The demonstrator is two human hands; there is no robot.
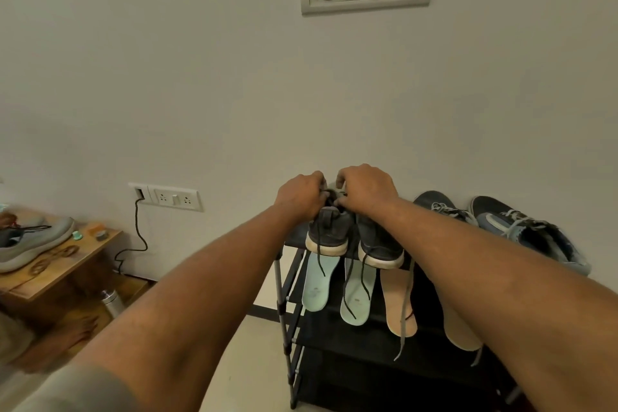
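Two dark sneakers with white soles stand heel toward me on the top shelf of a black shoe rack (294, 341). Both my hands are over the left sneaker (329, 232). My left hand (297, 192) curls its fingers at the shoe's opening and laces. My right hand (366, 187) curls beside it and pinches at the same laces or tongue. The right sneaker (381, 247) stands next to it, partly under my right wrist. Dark laces hang down from both shoes over the shelf edge. What exactly the fingertips hold is hidden.
Two mint insoles (356, 294) and two tan insoles (399, 304) hang over the rack's front. A blue canvas pair (521, 227) lies to the right. At left, a wooden side table (63, 264) carries a grey sneaker (33, 241); a steel bottle (112, 303) stands below. A cable hangs from the wall socket (167, 197).
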